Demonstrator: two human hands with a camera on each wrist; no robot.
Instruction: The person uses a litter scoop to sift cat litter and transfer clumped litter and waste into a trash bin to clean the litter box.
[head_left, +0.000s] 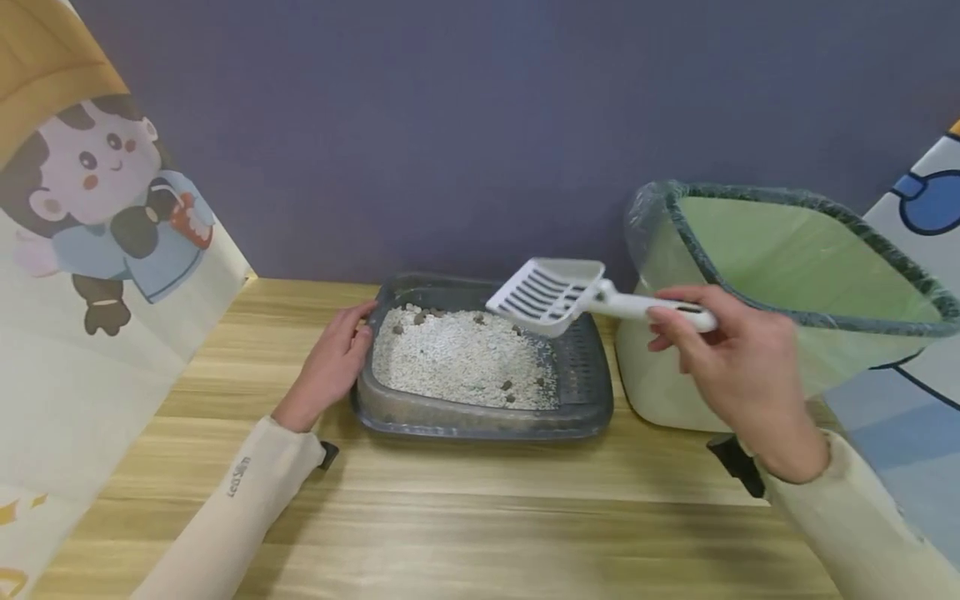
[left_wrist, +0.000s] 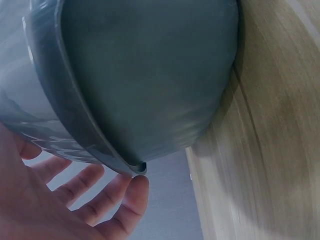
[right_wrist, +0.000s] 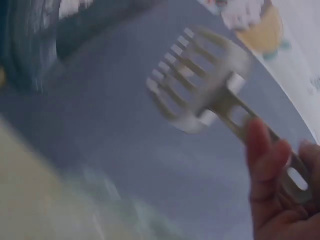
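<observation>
In the head view my right hand (head_left: 738,367) grips the handle of a white slotted litter scoop (head_left: 551,292). Its slotted head hangs in the air over the right part of a grey litter box (head_left: 480,423). Pale litter (head_left: 457,358) fills much of the box, with several dark clumps (head_left: 507,385) in it. No clump shows on the scoop (right_wrist: 197,80), which is blurred in the right wrist view. Against the box's left side rests my left hand (head_left: 330,358); in the left wrist view its fingertips touch the outer side of the rim (left_wrist: 82,125).
A pale green bin (head_left: 660,375) with a clear liner stands to the right of the litter box. Both stand on a wooden tabletop (head_left: 450,517). Behind is a plain grey-blue wall (head_left: 420,133); a cartoon-printed panel (head_left: 112,208) stands at the left.
</observation>
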